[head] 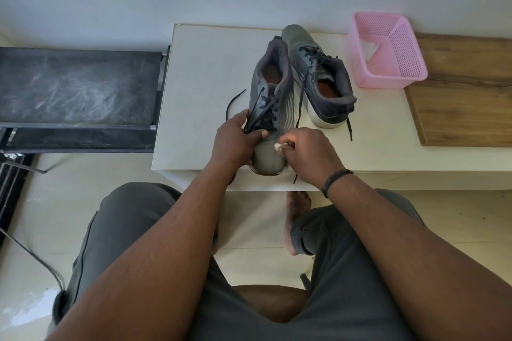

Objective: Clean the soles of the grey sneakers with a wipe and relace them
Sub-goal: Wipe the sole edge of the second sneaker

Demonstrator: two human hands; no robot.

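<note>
Head view: at the white table's six o'clock edge, the left hand grips the near grey lace-up sneaker to steady it while the right hand pinches a small white wipe against its toe, the other grey sneaker waiting at one o'clock.

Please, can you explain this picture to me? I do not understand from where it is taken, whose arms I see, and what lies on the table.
There is one picture, from a camera worn on a person's head, looking down, so the arms are that person's own. The left hand grips the near sneaker at its laces. The right hand pinches a small white wipe against its toe. The second sneaker stands beside it on the white table. A pink basket with something white inside stands at the right.
</note>
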